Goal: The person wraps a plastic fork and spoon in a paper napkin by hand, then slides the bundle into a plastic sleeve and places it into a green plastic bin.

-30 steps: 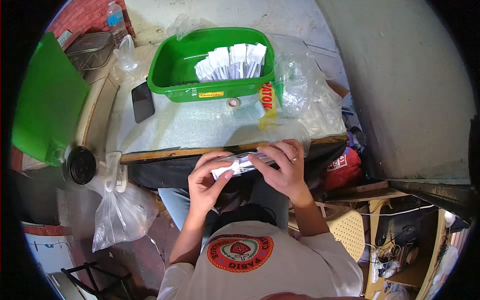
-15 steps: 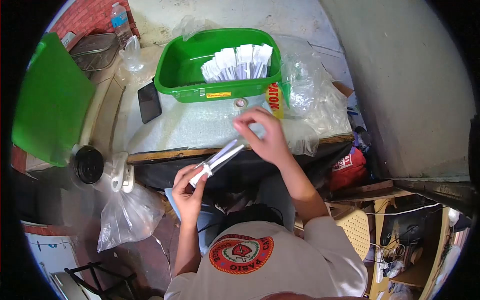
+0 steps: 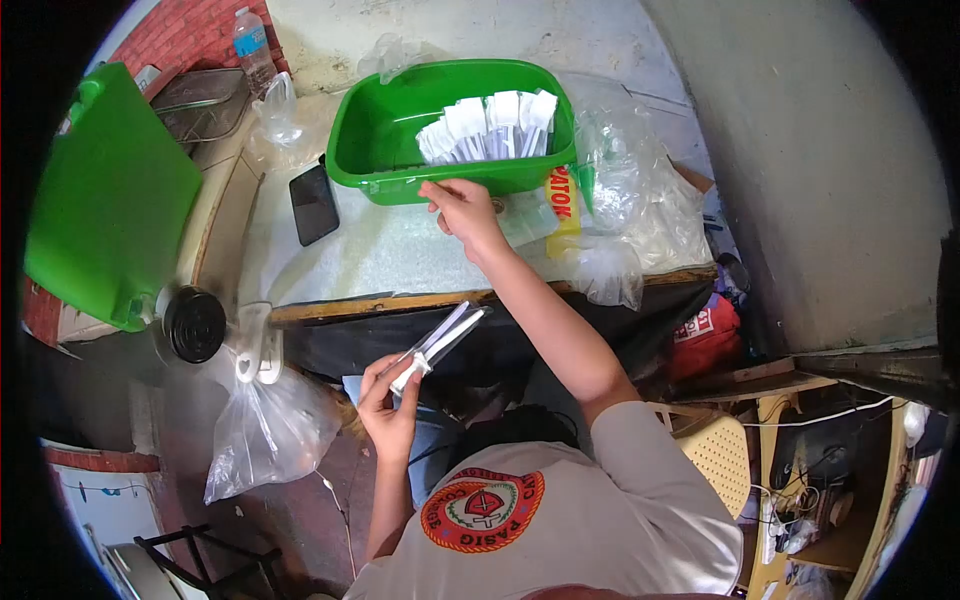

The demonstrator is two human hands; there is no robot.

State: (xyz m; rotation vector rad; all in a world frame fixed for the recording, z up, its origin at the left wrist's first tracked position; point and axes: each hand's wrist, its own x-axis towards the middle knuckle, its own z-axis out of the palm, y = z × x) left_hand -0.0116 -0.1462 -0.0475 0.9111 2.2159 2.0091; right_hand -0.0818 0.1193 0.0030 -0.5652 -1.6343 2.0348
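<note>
My left hand (image 3: 388, 405) is closed around the lower end of a cutlery packet (image 3: 440, 340), a clear sleeve with slim white plastic handles and a bunched white end, held tilted in front of the table edge. My right hand (image 3: 462, 212) reaches to the front wall of a green basin (image 3: 350, 125), thumb and fingers pinched together at small clear strips that look like tape. What lies in the pinch is too small to make out. Inside the basin, several similar white packets (image 3: 490, 130) lean in a fanned row. A tape roll (image 3: 498, 205) is mostly hidden behind my right hand.
A black phone (image 3: 314, 205) lies left of the basin. Clear plastic bags (image 3: 640, 190) and a yellow-red wrapper (image 3: 562, 205) are at its right. A water bottle (image 3: 254, 50) stands at the back left. A plastic bag (image 3: 270, 440) hangs below the table's wooden edge (image 3: 370, 306).
My right hand has moved left and away from me, from above the packet to the basin's front wall. My left hand keeps hold of the cutlery packet. The view has shifted slightly.
</note>
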